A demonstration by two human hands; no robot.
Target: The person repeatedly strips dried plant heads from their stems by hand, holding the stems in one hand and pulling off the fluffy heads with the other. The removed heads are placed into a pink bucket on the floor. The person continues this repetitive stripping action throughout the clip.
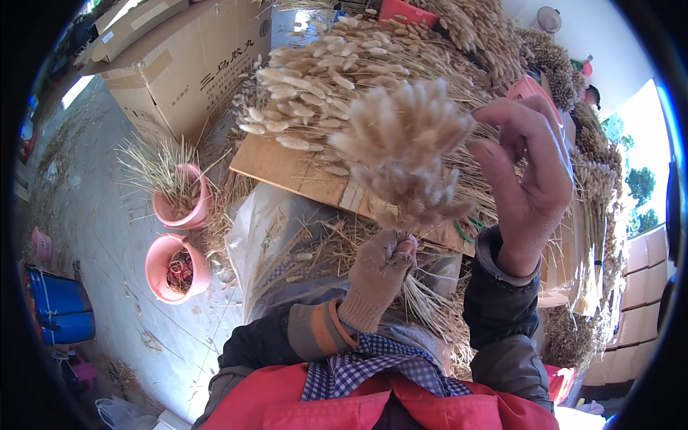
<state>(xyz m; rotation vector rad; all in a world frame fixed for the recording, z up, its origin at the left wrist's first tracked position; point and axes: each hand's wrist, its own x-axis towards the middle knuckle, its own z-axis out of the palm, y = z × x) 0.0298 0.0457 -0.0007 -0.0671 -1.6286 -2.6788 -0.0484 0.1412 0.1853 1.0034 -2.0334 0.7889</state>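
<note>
My left hand [379, 277], in a knitted glove, grips the stems of a bunch of fluffy dried bunny-tail grass [411, 145] below its heads. The stems come out under the fist and slant down to the right. My bare right hand [529, 166] is raised at the right edge of the heads, thumb and forefinger apart; whether a fingertip touches a head cannot be told. Behind the bunch, a large heap of the same dried grass [322, 80] lies over a wooden board [295, 172].
Two pink buckets, one holding cut stems [201, 201] and one lower down [200, 271], stand on the floor at left. A large cardboard box [199, 64] stands behind them. Clear plastic sheeting [247, 231] and loose straw lie below the board. More grass bundles [594, 188] stand at right.
</note>
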